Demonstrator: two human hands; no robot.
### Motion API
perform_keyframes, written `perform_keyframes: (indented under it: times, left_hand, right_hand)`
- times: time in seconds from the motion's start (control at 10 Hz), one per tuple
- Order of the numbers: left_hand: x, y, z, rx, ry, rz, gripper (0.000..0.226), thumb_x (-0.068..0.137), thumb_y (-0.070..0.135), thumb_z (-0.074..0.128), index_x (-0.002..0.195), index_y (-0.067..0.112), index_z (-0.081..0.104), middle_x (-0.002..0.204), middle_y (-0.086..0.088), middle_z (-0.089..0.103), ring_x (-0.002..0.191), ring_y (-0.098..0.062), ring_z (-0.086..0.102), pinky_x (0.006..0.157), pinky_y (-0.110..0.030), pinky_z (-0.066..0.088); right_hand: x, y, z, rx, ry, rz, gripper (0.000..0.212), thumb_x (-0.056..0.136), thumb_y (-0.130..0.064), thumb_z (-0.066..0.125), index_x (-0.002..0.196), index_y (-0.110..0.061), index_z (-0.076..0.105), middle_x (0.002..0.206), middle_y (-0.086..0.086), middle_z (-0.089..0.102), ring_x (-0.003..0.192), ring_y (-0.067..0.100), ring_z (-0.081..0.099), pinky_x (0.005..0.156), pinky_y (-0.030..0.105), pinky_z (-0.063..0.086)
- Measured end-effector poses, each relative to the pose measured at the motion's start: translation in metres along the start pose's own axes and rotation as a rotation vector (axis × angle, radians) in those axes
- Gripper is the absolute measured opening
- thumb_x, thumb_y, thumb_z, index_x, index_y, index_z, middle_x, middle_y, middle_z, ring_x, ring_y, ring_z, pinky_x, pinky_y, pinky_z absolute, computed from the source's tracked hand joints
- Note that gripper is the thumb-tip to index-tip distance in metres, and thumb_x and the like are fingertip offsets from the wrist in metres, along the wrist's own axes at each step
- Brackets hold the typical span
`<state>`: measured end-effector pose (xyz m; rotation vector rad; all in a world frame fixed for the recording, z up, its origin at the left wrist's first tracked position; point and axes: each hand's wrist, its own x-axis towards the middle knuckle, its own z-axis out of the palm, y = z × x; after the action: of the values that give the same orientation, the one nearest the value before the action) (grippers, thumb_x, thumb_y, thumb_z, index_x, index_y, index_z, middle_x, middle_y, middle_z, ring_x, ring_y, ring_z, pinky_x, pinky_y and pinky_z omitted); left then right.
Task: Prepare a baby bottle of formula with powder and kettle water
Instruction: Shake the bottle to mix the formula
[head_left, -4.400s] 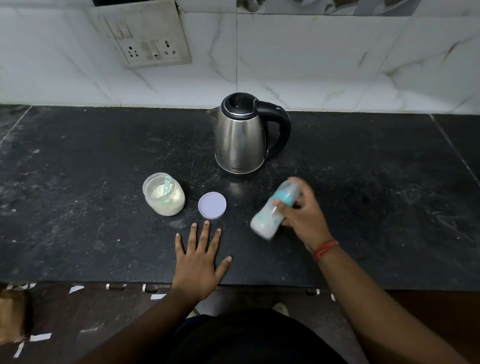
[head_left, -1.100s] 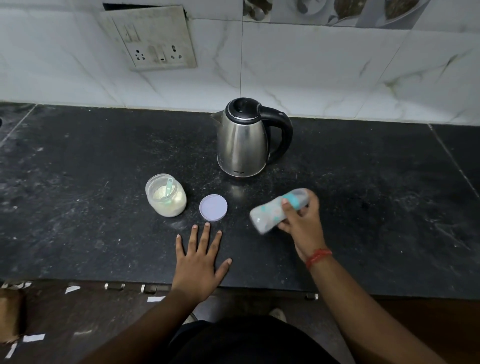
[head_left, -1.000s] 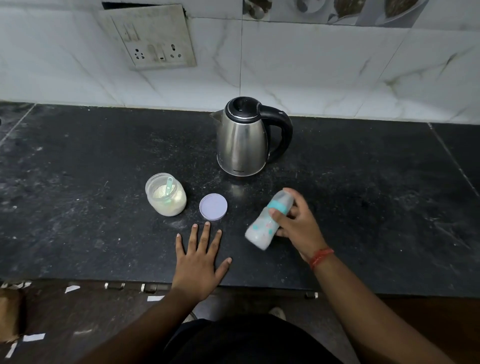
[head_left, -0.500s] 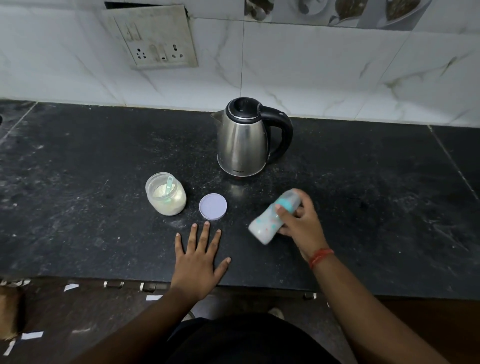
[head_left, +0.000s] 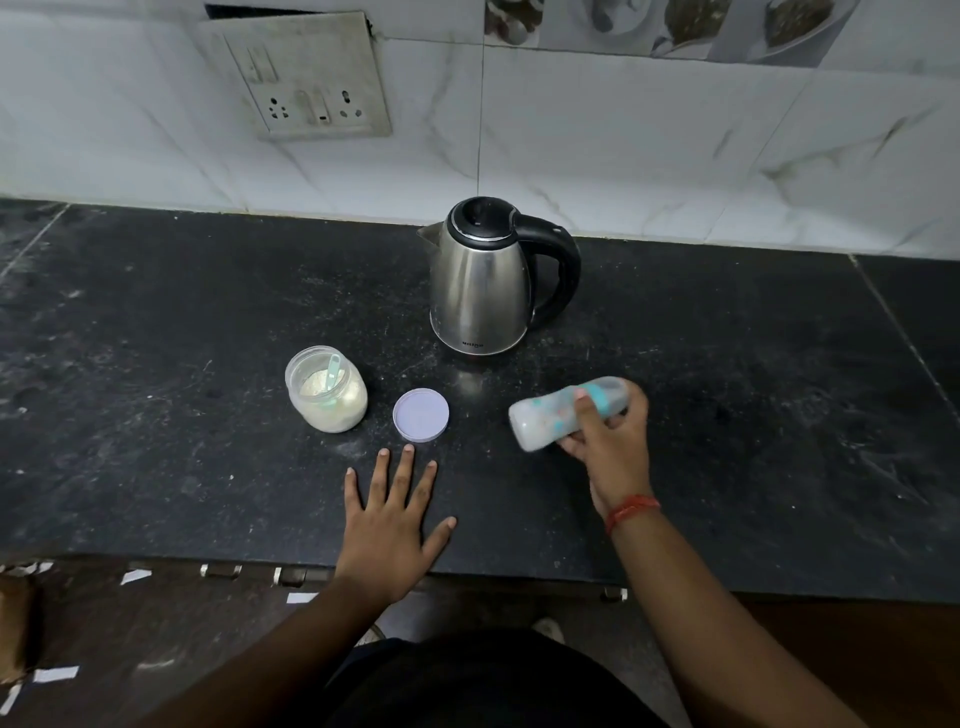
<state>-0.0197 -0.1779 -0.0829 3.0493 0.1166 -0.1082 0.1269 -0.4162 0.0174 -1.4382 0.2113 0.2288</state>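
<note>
1. The right hand (head_left: 605, 441) is closed around a translucent baby bottle with teal markings and a teal collar (head_left: 550, 413), gripping it near the capped end. The bottle is tipped almost flat above the black stone counter (head_left: 156, 322), its base pointing left, and looks blurred.
2. The left hand (head_left: 392, 525) lies palm down on the near part of the counter, fingers spread, holding nothing.
3. Just beyond its fingertips lies a round lilac plastic lid (head_left: 421, 414), flat on the counter.
4. Left of the lid stands an open clear jar of pale powder (head_left: 326, 388) with a teal scoop inside.
5. Farther back stands a steel electric kettle with a black lid and handle (head_left: 485, 280), handle to the right.
6. On the white marble-tiled wall, far left, is a socket plate (head_left: 304, 78).
</note>
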Motion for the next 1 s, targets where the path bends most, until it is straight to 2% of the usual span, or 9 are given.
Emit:
perform_keyframes:
  times: [0.1, 0.2, 0.3, 0.4, 0.5, 0.6, 0.7, 0.9, 1.0]
  left_hand:
    - [-0.0011, -0.0009, 0.0002, -0.002, -0.003, -0.001, 0.078, 0.101, 0.073, 0.018, 0.162, 0.027, 0.03, 0.17, -0.009, 0.026, 0.158, -0.037, 0.017, 0.121, -0.07, 0.011]
    - [-0.0001, -0.0008, 0.0, 0.002, -0.008, -0.002, 0.078, 0.101, 0.073, 0.018, 0.162, 0.027, 0.03, 0.17, -0.009, 0.026, 0.158, -0.037, 0.018, 0.122, -0.069, 0.011]
    - [-0.0005, -0.0002, 0.0011, 0.002, 0.002, 0.001, 0.078, 0.101, 0.073, 0.018, 0.162, 0.027, 0.029, 0.17, -0.009, 0.026, 0.158, -0.037, 0.017, 0.122, -0.069, 0.01]
    - [-0.0003, -0.0031, 0.0019, -0.004, -0.005, 0.002, 0.077, 0.101, 0.073, 0.019, 0.161, 0.027, 0.03, 0.17, -0.009, 0.025, 0.158, -0.037, 0.017, 0.122, -0.069, 0.01]
    - [0.0003, -0.0007, 0.0012, -0.005, -0.007, -0.001, 0.077, 0.101, 0.073, 0.019, 0.161, 0.027, 0.03, 0.17, -0.009, 0.025, 0.158, -0.037, 0.016, 0.121, -0.07, 0.01]
    - [-0.001, -0.0015, 0.0014, -0.002, -0.009, -0.001, 0.077, 0.1, 0.073, 0.018, 0.162, 0.027, 0.029, 0.17, -0.009, 0.025, 0.158, -0.037, 0.017, 0.122, -0.069, 0.01]
    - [-0.0001, -0.0005, 0.0001, -0.001, -0.014, -0.004, 0.078, 0.1, 0.073, 0.017, 0.161, 0.027, 0.03, 0.17, -0.01, 0.026, 0.158, -0.037, 0.018, 0.121, -0.07, 0.012]
    - [-0.0002, -0.0016, 0.0006, -0.007, -0.001, -0.001, 0.078, 0.1, 0.073, 0.017, 0.161, 0.026, 0.032, 0.17, -0.01, 0.026, 0.158, -0.037, 0.018, 0.121, -0.07, 0.011]
    - [-0.0001, 0.0004, 0.0002, -0.005, 0.006, 0.0, 0.078, 0.1, 0.073, 0.018, 0.161, 0.027, 0.031, 0.169, -0.01, 0.026, 0.158, -0.037, 0.018, 0.121, -0.07, 0.011]
  right_hand:
    - [-0.0018, 0.0011, 0.0029, -0.156, -0.17, 0.041, 0.05, 0.09, -0.024, 0.077, 0.131, -0.041, 0.052, 0.125, 0.008, 0.064, 0.106, 0.021, 0.072, 0.074, 0.042, 0.064]
    - [-0.0019, 0.0042, 0.0015, -0.102, -0.041, -0.005, 0.048, 0.089, -0.027, 0.077, 0.128, -0.043, 0.053, 0.122, 0.005, 0.065, 0.103, 0.019, 0.073, 0.073, 0.041, 0.064]
    - [-0.0026, 0.005, 0.005, -0.112, -0.107, 0.009, 0.049, 0.092, -0.026, 0.074, 0.131, -0.042, 0.049, 0.123, 0.001, 0.063, 0.104, 0.018, 0.072, 0.069, 0.033, 0.063]
    - [-0.0046, 0.0072, 0.0105, -0.234, -0.176, -0.012, 0.053, 0.089, -0.025, 0.077, 0.131, -0.045, 0.051, 0.121, 0.004, 0.064, 0.106, 0.02, 0.07, 0.07, 0.036, 0.064]
    - [-0.0007, 0.0018, 0.0088, -0.018, 0.011, -0.025, 0.05, 0.093, -0.024, 0.073, 0.134, -0.035, 0.047, 0.123, 0.004, 0.063, 0.106, 0.019, 0.071, 0.075, 0.041, 0.064]
    - [-0.0049, 0.0017, 0.0096, -0.23, -0.237, 0.007, 0.056, 0.089, -0.024, 0.078, 0.133, -0.045, 0.05, 0.123, 0.007, 0.065, 0.102, 0.017, 0.072, 0.069, 0.035, 0.064]
    - [-0.0037, -0.001, 0.0089, -0.074, -0.056, -0.023, 0.052, 0.091, -0.023, 0.076, 0.134, -0.037, 0.05, 0.123, 0.007, 0.064, 0.106, 0.02, 0.071, 0.072, 0.036, 0.063]
    - [-0.007, 0.0029, 0.0082, -0.145, -0.158, -0.03, 0.05, 0.088, -0.021, 0.078, 0.123, -0.049, 0.056, 0.119, 0.004, 0.068, 0.104, 0.018, 0.073, 0.073, 0.044, 0.065]
    - [-0.0052, 0.0029, 0.0042, 0.019, -0.008, -0.024, 0.049, 0.09, -0.021, 0.076, 0.128, -0.041, 0.052, 0.122, 0.006, 0.066, 0.106, 0.02, 0.072, 0.075, 0.043, 0.064]
